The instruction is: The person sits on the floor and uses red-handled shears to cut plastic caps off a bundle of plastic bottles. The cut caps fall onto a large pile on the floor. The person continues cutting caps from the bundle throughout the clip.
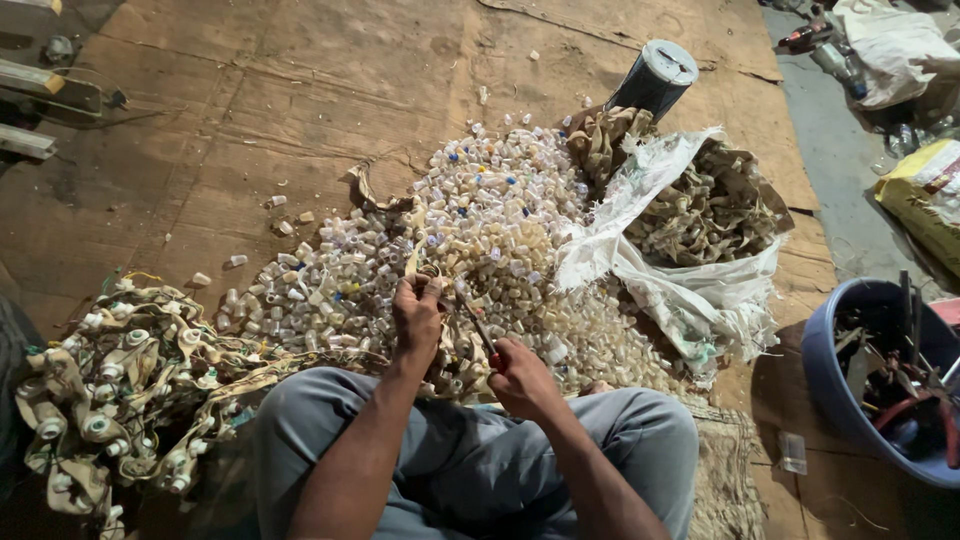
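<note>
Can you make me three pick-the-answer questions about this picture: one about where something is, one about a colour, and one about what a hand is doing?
1. Where is the white sack?
A. To the right of the pile of small plastic caps
B. On the person's lap
C. Inside the tub

2. What colour is the tub that holds scrap tools?
A. Yellow
B. Blue
C. Red

3. What is the right hand doing?
A. Lying flat on the cardboard
B. Hanging open in the air
C. Closed around a thin tool

Answers: 1 A, the sack lies open beside the pile's right edge. 2 B, its rim and wall are blue. 3 C, the fingers are curled round the tool's red handle, beside the left hand.
</note>
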